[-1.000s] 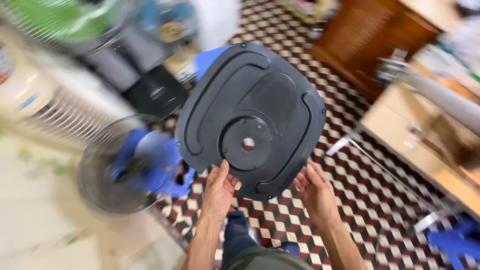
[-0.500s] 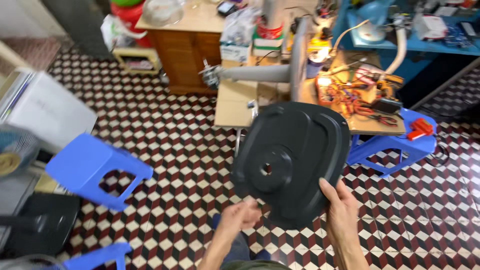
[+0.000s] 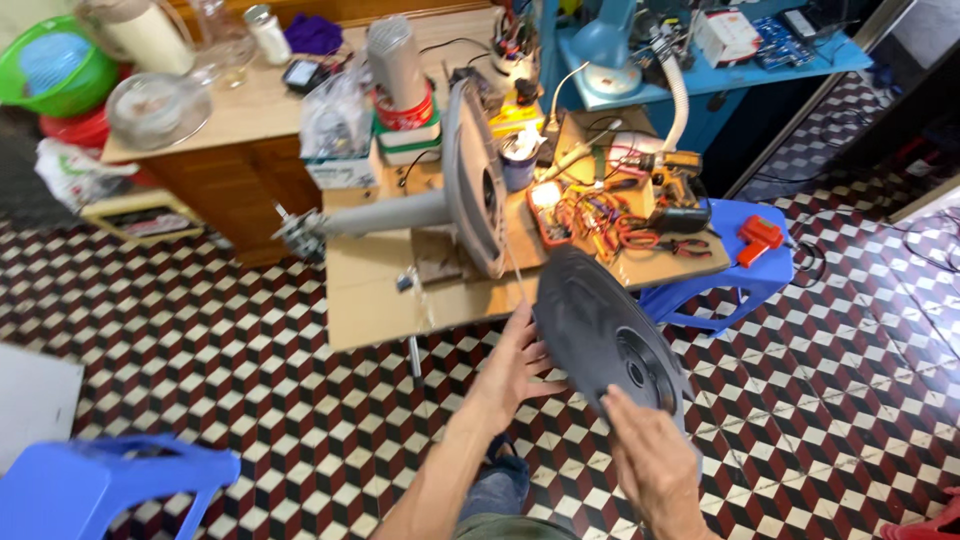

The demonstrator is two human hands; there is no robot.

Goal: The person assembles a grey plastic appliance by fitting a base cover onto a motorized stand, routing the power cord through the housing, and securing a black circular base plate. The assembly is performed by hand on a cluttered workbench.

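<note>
I hold a dark grey plastic fan base plate (image 3: 600, 325) tilted on edge in front of me, above the tiled floor. My left hand (image 3: 515, 362) presses its open fingers against the plate's left side. My right hand (image 3: 650, 462) grips the lower rim near the round centre hole. Just beyond the plate, a grey fan stand with its round base (image 3: 470, 190) lies on its side on a low wooden table (image 3: 370, 300).
The low table carries wires, pliers, a multimeter and small parts. A blue stool (image 3: 745, 265) with a red tool stands to its right, another blue stool (image 3: 95, 480) at lower left. A wooden cabinet (image 3: 230, 165) and blue desk (image 3: 700, 70) stand behind.
My view has swung further toward the work table. The base plate has turned from facing me to nearly edge-on and moved closer to the table; both hands stay on it.
</note>
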